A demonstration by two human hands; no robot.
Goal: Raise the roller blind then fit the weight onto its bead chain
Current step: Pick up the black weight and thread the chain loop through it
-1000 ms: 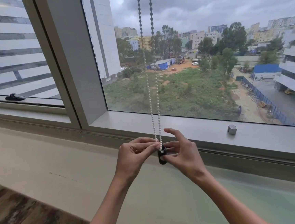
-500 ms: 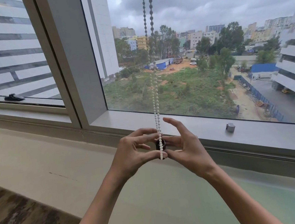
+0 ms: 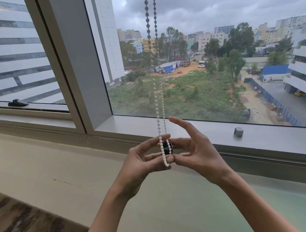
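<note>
At frame centre, your left hand (image 3: pixel 143 160) pinches the bead chain (image 3: pixel 158 97) loop between thumb and forefinger. The black weight (image 3: pixel 167 148) sits against the 2 strands, gripped by your right hand (image 3: pixel 198 153), its forefinger raised. A small grey fitting (image 3: pixel 239 131) rests on the sill at right.

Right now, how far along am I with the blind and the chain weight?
Done, by the look of it: no blind fabric shows over the window glass, so the blind seems raised. In hand: the left hand and right hand pinch the bottom loop of the bead chain around the small black weight. Left: seating the weight, which does not look fitted yet.
</note>
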